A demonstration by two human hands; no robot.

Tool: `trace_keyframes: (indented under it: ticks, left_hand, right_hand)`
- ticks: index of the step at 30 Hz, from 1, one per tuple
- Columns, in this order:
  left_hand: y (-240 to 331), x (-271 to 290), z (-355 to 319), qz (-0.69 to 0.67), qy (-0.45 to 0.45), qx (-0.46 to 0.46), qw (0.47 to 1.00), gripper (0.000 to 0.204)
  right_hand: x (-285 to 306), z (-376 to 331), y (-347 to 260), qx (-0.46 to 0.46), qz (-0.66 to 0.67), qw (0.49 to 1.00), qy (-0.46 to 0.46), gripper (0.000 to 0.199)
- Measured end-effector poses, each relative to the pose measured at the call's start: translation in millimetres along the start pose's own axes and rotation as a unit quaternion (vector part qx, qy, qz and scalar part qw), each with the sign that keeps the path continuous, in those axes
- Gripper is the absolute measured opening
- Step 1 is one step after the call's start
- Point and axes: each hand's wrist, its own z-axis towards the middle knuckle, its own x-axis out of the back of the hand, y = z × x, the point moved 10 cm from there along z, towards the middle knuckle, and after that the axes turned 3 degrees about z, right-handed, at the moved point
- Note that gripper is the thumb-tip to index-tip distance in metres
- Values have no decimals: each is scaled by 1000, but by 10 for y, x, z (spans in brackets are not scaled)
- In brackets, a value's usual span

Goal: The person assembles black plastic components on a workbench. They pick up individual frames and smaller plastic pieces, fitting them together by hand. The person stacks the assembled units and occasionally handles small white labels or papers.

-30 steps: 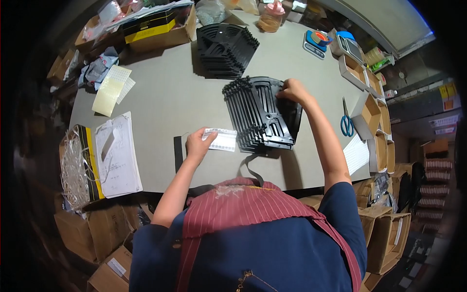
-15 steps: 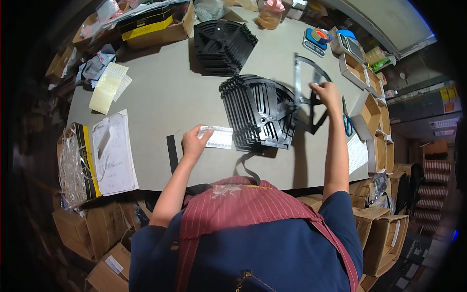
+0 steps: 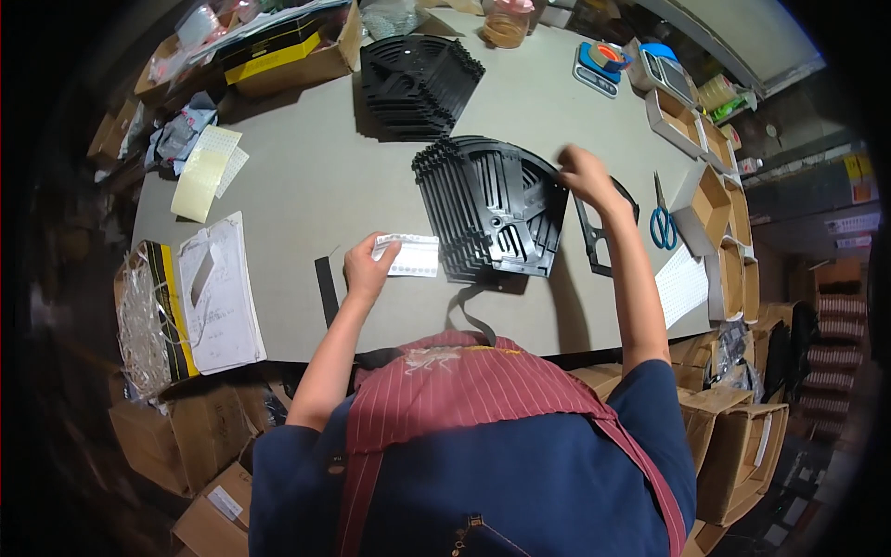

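My left hand (image 3: 367, 269) pinches a white label sheet (image 3: 408, 254) flat on the table (image 3: 306, 176). My right hand (image 3: 585, 176) curls its fingers on the far edge of the near stack of black plastic panels (image 3: 492, 218), just right of the sheet. One panel (image 3: 603, 232) lies apart right; a second stack (image 3: 418, 74) waits beyond. Progress: early, I judge.

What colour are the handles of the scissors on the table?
Blue; the scissors show best in the head view, right of the right hand.
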Motion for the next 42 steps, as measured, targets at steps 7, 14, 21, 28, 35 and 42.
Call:
trace_keyframes:
  ticks: [7, 14, 21, 28, 35, 42]
  left_hand:
    - [12, -34, -1, -11, 3, -4, 1000, 26]
    - [42, -28, -2, 9, 0, -6, 1000, 27]
    - [29, -18, -10, -11, 8, -16, 1000, 26]
    - [3, -50, 13, -18, 3, -14, 1000, 25]
    - [-128, -161, 59, -202, -51, 49, 977, 19]
    - [367, -44, -63, -362, -48, 63, 929, 14]
  right_hand:
    - [-660, 369, -542, 68, -37, 991, -111, 25]
    - [-256, 192, -474, -42, -216, 975, 15, 52]
    - [-301, -188, -467, -126, -87, 988, -26, 60]
    - [1042, -675, 900, -277, -215, 933, 82, 50]
    - [628, -981, 1672, -254, -287, 923, 37, 49]
    - [230, -631, -192, -49, 50, 995, 73, 31]
